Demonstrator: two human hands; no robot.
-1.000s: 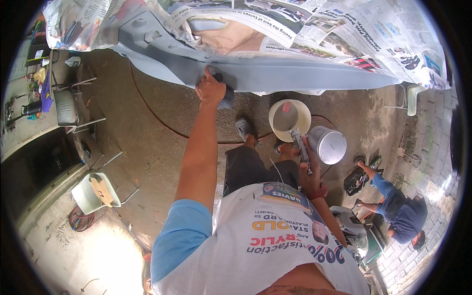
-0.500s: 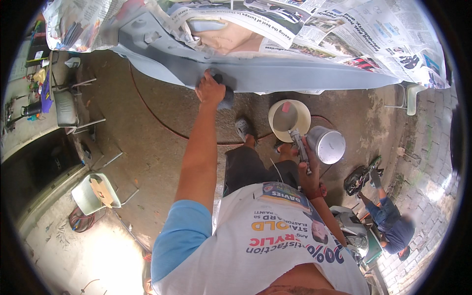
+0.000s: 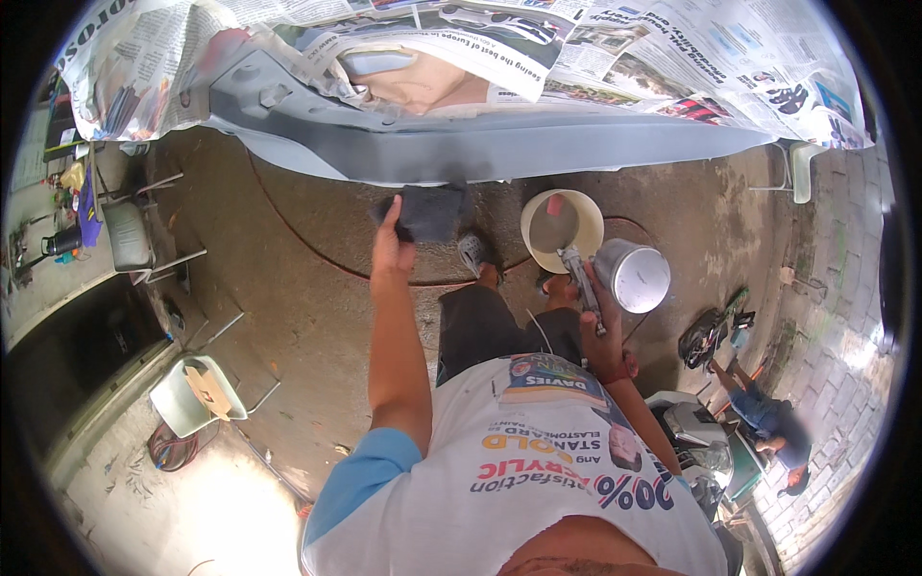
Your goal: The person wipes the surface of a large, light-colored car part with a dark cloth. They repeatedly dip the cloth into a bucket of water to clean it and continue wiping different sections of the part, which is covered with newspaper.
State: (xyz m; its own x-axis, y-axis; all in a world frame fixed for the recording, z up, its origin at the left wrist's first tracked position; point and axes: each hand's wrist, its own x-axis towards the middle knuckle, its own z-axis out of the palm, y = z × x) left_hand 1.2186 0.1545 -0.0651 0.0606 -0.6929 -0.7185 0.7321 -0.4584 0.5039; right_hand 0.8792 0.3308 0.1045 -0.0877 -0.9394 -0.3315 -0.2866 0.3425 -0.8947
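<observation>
My left hand [image 3: 392, 245] grips a dark grey folded cloth [image 3: 430, 213] by its left edge, thumb along the side. The cloth hangs just below the lower edge of a long grey car panel [image 3: 423, 144]; whether it touches the panel I cannot tell. Sheets of newspaper [image 3: 663, 58] cover most of what lies above the panel. At my right side, my right hand [image 3: 601, 336] is closed around a spray gun [image 3: 583, 288]. Its round silver cup [image 3: 641, 280] sticks out to the right, and the nozzle end reaches near the rim of a cream bucket [image 3: 595, 206].
A dark red hose [image 3: 336, 269] curves over the brown floor around my feet. On the left stand a pale chair [image 3: 182, 403] with cardboard on it and a grey chair [image 3: 127, 235]. Another person [image 3: 773, 422] bends beside a motorcycle [image 3: 691, 432] at the right.
My left hand has drawn back from the panel's surface toward me and slightly left, bringing the cloth below the panel's edge. My right hand still holds the spray gun in about the same place.
</observation>
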